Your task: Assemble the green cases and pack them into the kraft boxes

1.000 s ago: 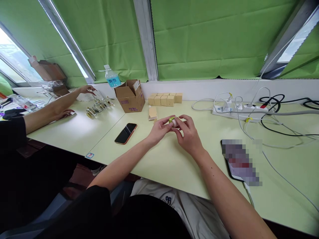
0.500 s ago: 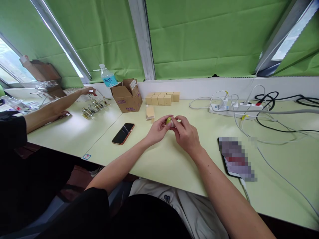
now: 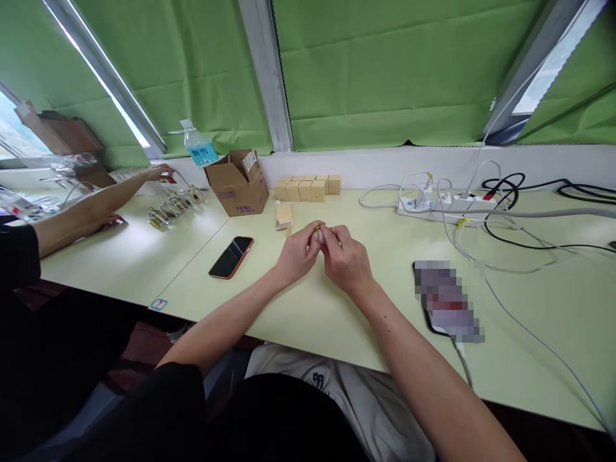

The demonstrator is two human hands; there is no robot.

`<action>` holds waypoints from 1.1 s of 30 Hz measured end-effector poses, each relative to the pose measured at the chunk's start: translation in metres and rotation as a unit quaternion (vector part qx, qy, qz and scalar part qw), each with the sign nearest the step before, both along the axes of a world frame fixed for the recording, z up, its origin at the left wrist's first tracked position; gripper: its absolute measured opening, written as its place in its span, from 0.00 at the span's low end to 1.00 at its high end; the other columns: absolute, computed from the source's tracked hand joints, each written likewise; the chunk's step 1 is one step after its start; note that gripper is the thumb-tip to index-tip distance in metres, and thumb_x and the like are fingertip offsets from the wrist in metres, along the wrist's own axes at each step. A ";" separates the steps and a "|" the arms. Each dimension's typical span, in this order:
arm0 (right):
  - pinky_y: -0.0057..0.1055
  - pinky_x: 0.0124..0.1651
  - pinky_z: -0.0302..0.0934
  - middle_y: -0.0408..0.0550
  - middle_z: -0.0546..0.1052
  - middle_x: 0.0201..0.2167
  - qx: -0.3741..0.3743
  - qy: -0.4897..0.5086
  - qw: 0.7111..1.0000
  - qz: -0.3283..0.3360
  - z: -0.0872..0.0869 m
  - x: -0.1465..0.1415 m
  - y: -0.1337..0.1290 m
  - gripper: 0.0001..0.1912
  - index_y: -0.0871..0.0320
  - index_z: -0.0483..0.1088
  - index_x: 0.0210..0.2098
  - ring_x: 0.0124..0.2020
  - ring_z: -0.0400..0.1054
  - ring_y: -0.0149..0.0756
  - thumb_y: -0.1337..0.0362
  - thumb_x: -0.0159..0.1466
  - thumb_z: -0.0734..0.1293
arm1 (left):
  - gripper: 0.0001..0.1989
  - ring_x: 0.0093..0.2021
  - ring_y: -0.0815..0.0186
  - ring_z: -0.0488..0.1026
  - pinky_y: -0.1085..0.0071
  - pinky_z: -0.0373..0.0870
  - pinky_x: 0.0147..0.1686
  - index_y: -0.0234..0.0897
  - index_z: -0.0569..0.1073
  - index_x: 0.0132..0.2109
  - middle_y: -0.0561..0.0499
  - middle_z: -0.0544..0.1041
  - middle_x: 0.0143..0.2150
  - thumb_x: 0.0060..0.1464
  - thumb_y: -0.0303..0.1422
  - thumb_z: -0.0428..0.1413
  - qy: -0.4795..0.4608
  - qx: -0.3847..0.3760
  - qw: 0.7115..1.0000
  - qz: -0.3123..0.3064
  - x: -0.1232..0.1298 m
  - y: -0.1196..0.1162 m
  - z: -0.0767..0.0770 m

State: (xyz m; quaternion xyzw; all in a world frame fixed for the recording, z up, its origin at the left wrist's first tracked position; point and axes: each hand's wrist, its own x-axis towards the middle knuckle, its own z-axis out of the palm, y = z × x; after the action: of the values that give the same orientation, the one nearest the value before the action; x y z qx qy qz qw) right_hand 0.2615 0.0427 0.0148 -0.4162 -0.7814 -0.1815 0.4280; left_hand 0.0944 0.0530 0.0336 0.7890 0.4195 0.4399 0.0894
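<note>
Over the pale table [image 3: 317, 321], near the small tan carton [image 3: 283, 216], a small white and yellow-green object [image 3: 318, 236] is pinched between the fingertips of the left hand [image 3: 296, 251] and the right hand [image 3: 347, 258], neither being clearly nearer, its long axis hidden by the fingers.

Table [image 3: 392, 247]: my right hand [image 3: 347, 260] has room well front-right of the carton [image 3: 239, 187]
Small boxes [image 3: 305, 188]: obstacle just right
Phone [image 3: 231, 257]: obstacle in front
</note>
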 end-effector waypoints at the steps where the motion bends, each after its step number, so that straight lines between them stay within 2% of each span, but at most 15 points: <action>1: 0.33 0.29 0.63 0.57 0.80 0.43 0.003 -0.001 1.000 -0.004 0.000 -0.001 -0.001 0.20 0.64 0.76 0.62 0.33 0.73 0.36 0.66 0.81 0.56 | 0.19 0.35 0.61 0.81 0.66 0.74 0.40 0.39 0.78 0.57 0.47 0.85 0.41 0.79 0.41 0.45 0.007 0.008 1.000 0.009 0.001 -0.001 0.002; 6: 0.33 0.28 0.60 0.56 0.77 0.42 0.001 0.005 1.000 -0.015 0.003 -0.006 -0.003 0.19 0.63 0.76 0.58 0.30 0.69 0.35 0.66 0.80 0.56 | 0.21 0.30 0.64 0.76 0.68 0.70 0.37 0.41 0.79 0.49 0.51 0.81 0.31 0.80 0.43 0.44 0.002 0.010 1.000 0.019 0.003 -0.005 0.008; 13: 0.34 0.28 0.61 0.56 0.75 0.44 -0.029 0.033 0.999 -0.002 0.005 -0.007 -0.004 0.17 0.61 0.73 0.55 0.30 0.69 0.36 0.64 0.79 0.56 | 0.24 0.29 0.65 0.76 0.68 0.71 0.37 0.40 0.81 0.50 0.53 0.79 0.29 0.80 0.45 0.43 -0.048 -0.043 0.998 0.014 0.008 -0.007 0.008; 15: 0.35 0.28 0.64 0.59 0.76 0.49 -0.043 0.061 0.997 0.019 0.004 -0.005 -0.003 0.16 0.61 0.72 0.57 0.34 0.72 0.39 0.64 0.79 0.56 | 0.23 0.31 0.64 0.78 0.67 0.73 0.39 0.40 0.81 0.53 0.51 0.81 0.32 0.79 0.47 0.45 -0.074 -0.061 0.995 0.001 0.007 -0.005 0.005; 17: 0.36 0.32 0.70 0.62 0.75 0.54 -0.059 0.104 0.992 0.048 0.001 -0.001 -0.001 0.15 0.59 0.69 0.60 0.42 0.76 0.44 0.63 0.78 0.58 | 0.24 0.39 0.62 0.82 0.66 0.77 0.44 0.39 0.80 0.59 0.46 0.85 0.43 0.77 0.50 0.49 -0.117 -0.087 0.989 -0.042 0.005 0.000 0.002; 19: 0.40 0.38 0.75 0.63 0.74 0.56 -0.073 0.150 0.983 0.077 -0.001 0.002 0.002 0.16 0.57 0.67 0.61 0.49 0.76 0.48 0.63 0.77 0.59 | 0.27 0.48 0.59 0.83 0.63 0.79 0.51 0.38 0.77 0.64 0.42 0.84 0.55 0.72 0.53 0.57 -0.153 -0.114 0.976 -0.101 0.003 0.007 -0.002; 21: 0.44 0.44 0.78 0.62 0.74 0.56 -0.081 0.186 0.974 0.102 -0.003 0.004 0.005 0.16 0.55 0.66 0.61 0.51 0.75 0.49 0.64 0.76 0.60 | 0.30 0.53 0.56 0.82 0.62 0.79 0.54 0.38 0.77 0.64 0.40 0.83 0.59 0.66 0.54 0.64 -0.176 -0.137 0.964 -0.145 0.000 0.013 -0.006; 24: 0.47 0.48 0.78 0.60 0.74 0.55 -0.076 0.230 0.961 0.133 -0.003 0.004 0.007 0.14 0.54 0.67 0.58 0.52 0.75 0.48 0.64 0.75 0.60 | 0.31 0.51 0.57 0.82 0.62 0.81 0.50 0.38 0.77 0.61 0.41 0.83 0.54 0.61 0.55 0.68 -0.217 -0.165 0.948 -0.163 -0.001 0.020 -0.011; 27: 0.45 0.46 0.78 0.59 0.74 0.54 -0.077 0.274 0.948 0.143 0.001 0.003 0.007 0.12 0.54 0.67 0.56 0.50 0.75 0.47 0.62 0.75 0.62 | 0.32 0.43 0.61 0.82 0.63 0.82 0.45 0.37 0.77 0.60 0.42 0.84 0.49 0.60 0.56 0.69 -0.253 -0.189 0.933 -0.171 0.000 0.022 -0.014; 30: 0.42 0.44 0.77 0.56 0.76 0.54 -0.108 0.328 0.929 0.130 0.004 0.004 0.007 0.12 0.53 0.68 0.55 0.44 0.75 0.42 0.58 0.74 0.65 | 0.33 0.41 0.62 0.83 0.62 0.82 0.46 0.38 0.77 0.58 0.43 0.85 0.46 0.57 0.55 0.72 -0.265 -0.202 0.928 -0.168 -0.003 0.027 -0.014; 33: 0.40 0.44 0.76 0.54 0.78 0.55 -0.146 0.413 0.893 0.108 0.004 0.010 0.011 0.15 0.51 0.70 0.55 0.43 0.75 0.39 0.53 0.73 0.66 | 0.34 0.45 0.61 0.84 0.61 0.81 0.51 0.39 0.75 0.57 0.44 0.86 0.46 0.52 0.50 0.76 -0.280 -0.195 0.931 -0.130 -0.014 0.038 -0.009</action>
State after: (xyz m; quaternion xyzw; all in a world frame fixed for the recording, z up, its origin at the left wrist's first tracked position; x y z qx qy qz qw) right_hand 0.2711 0.0542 0.0186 -0.4243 -0.5925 0.1703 0.6633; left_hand 0.0804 0.0910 0.0242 0.6485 0.3487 0.5368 0.4120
